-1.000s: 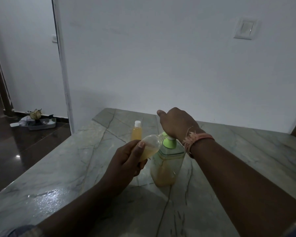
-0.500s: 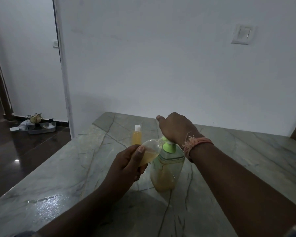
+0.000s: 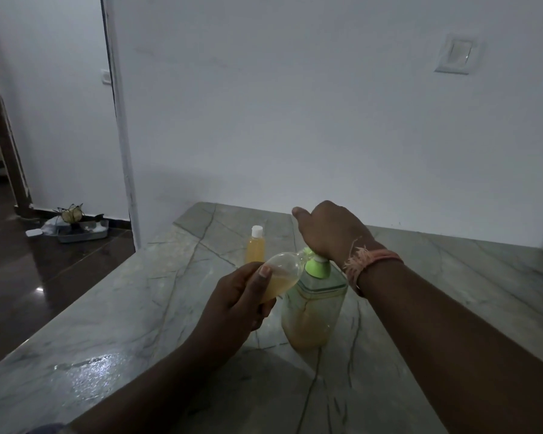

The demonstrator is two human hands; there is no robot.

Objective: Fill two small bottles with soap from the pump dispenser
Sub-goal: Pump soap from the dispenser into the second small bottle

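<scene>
Amber soap fills roughly the lower half of the small clear bottle (image 3: 278,277) that the left hand (image 3: 235,305) holds tilted, thumb on top and fingers curled beneath its body, with the open neck pointed at the spout of the pump dispenser (image 3: 314,308). The right hand (image 3: 329,233) sits on top of the green pump head, palm bearing down on it; its thumb sticks out toward the wall, but whether the fingers wrap the head I cannot tell from this angle. A frayed pink thread band (image 3: 370,261) circles that wrist. The dispenser stands upright on the grey veined stone counter (image 3: 138,308), its clear body about a third full of soap. Just behind it, near the wall, a second small bottle (image 3: 255,247) stands capped in white and looks full. Judging by its thin clear wall, the bottle in hand is light and will likely dent if squeezed, and any soap on the outside would make it slippery, so a grip low on the body, as it has now, seems the safer hold while the neck stays close under the spout. Beyond the counter's left edge, on the dark floor, lies a grey tray (image 3: 82,233) of odds and ends.
</scene>
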